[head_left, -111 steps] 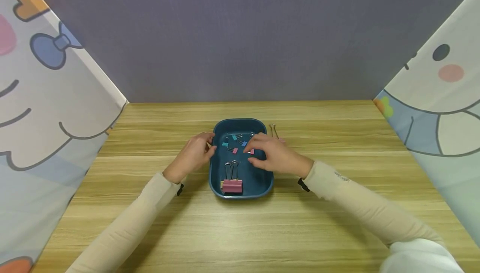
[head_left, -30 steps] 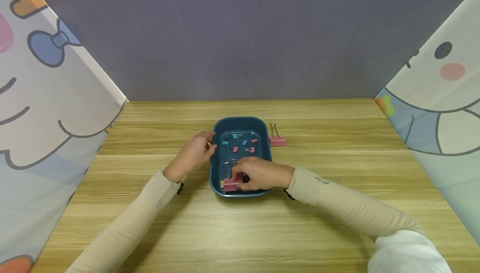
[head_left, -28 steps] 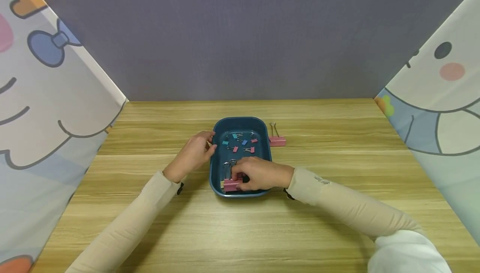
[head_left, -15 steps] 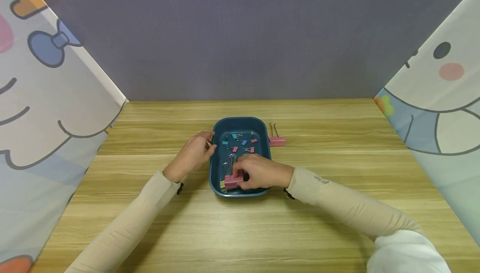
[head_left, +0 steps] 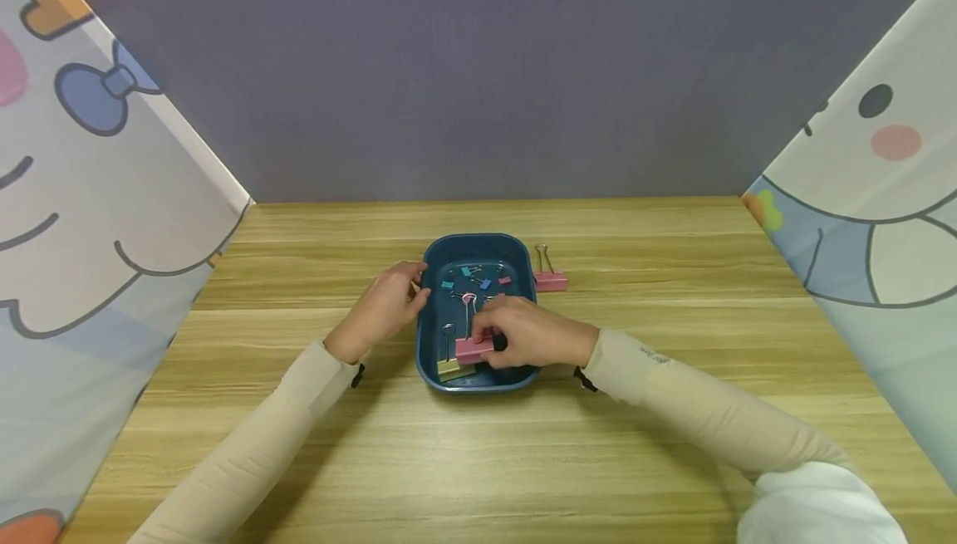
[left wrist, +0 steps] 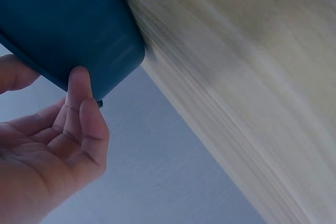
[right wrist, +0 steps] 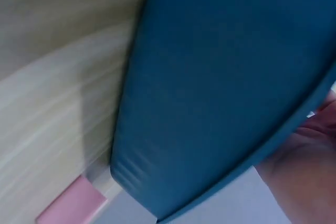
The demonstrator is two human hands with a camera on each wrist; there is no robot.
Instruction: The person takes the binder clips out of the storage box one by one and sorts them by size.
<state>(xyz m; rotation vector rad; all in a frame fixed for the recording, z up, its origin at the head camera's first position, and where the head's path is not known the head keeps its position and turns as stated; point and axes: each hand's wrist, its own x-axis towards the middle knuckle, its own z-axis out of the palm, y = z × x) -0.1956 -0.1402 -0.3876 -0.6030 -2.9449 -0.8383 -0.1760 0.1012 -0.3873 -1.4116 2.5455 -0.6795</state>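
Right hand point(head_left: 527, 338) pinches a pink binder clip point(head_left: 474, 349) (hidden at the wrist); left hand point(head_left: 389, 305) steadies the tray point(head_left: 432, 336), fingers relaxed

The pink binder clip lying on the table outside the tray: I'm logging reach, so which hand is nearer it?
Right. The right hand is just below the clip; the left hand is across the tray.

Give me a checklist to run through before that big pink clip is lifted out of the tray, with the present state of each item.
1. Right hand grips the large pink binder clip: ok.
2. Left hand steadies the blue tray at its left rim: ok.
3. Clip free of the yellow-bodied clip beside it: cannot tell, they sit close.
4. Small clips lie at the tray's far end, away from the held clip: ok.
5. Table to the right of the tray has bare space beside the other pink clip: ok.
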